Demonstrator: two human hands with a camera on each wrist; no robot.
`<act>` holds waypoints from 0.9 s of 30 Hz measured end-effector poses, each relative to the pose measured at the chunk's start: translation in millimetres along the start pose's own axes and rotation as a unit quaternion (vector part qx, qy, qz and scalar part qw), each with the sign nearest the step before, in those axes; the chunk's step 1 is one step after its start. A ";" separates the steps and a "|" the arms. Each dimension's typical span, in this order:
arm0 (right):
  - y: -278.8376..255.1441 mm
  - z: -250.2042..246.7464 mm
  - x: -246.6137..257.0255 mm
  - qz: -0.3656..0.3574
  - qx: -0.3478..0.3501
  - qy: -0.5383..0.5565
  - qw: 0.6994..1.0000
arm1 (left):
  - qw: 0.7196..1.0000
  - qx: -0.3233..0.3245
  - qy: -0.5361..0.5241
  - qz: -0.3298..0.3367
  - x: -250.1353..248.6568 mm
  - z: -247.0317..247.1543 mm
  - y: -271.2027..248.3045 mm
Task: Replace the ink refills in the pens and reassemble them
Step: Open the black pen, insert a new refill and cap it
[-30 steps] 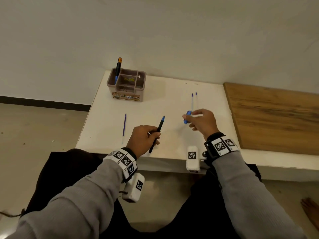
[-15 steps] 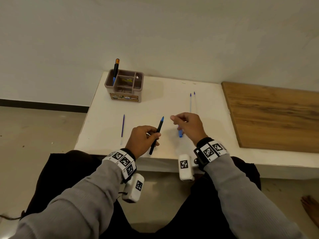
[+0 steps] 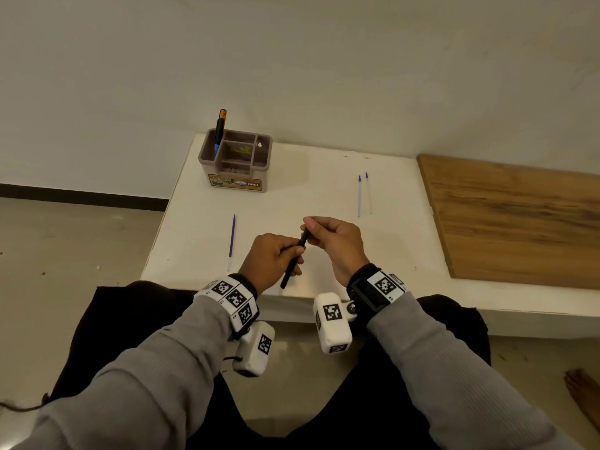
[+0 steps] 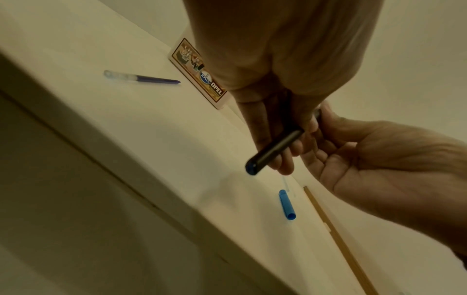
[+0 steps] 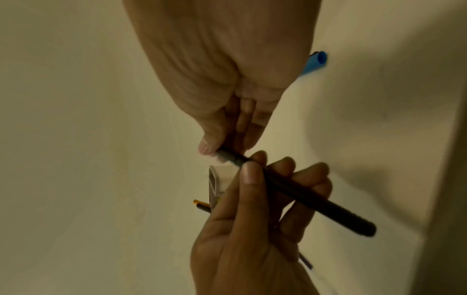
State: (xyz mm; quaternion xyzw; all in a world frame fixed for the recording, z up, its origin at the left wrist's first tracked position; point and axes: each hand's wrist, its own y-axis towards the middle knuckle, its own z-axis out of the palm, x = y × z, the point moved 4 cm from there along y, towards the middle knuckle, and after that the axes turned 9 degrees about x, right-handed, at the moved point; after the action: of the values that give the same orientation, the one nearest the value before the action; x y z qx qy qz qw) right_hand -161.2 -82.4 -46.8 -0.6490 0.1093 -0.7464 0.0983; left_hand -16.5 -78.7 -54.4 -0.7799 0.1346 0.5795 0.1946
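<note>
My left hand (image 3: 290, 254) grips a black pen (image 3: 293, 262) around its barrel and holds it slanted above the white table (image 3: 324, 190). My right hand (image 3: 308, 226) pinches the pen's upper tip end between thumb and fingers; the right wrist view shows this pinch on the pen (image 5: 303, 193). The pen's blue cap (image 4: 286, 204) lies loose on the table under the hands, and the same cap (image 5: 316, 61) shows beside my right palm. One purple refill (image 3: 232, 235) lies to the left. Two pale refills (image 3: 359, 196) lie side by side at the far right.
A brown compartment box (image 3: 235, 164) stands at the table's back left with an orange-topped pen (image 3: 219, 131) upright in it. A wooden board (image 3: 519, 219) covers the right side. The table's near edge is just below my wrists.
My right hand set the blue cap down on the table and moved left to the pen. It now pinches the tip end. My left hand kept hold of the barrel.
</note>
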 end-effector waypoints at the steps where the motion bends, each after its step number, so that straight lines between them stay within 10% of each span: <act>1: 0.5 0.2 0.7 -0.002 0.026 0.037 0.999 | 1.000 -0.001 -0.017 0.002 -1.1 -1.6 0.7; 27: 0.5 0.3 -2.6 -0.003 0.050 -0.001 0.999 | 0.998 0.007 -0.058 -0.002 3.5 2.7 0.4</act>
State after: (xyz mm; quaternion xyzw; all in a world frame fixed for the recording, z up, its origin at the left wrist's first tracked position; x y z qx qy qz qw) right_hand -160.5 -82.1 -49.4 -0.6443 0.0703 -0.7506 0.1284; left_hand -18.0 -77.8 -58.5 -0.7441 0.1258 0.6220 0.2086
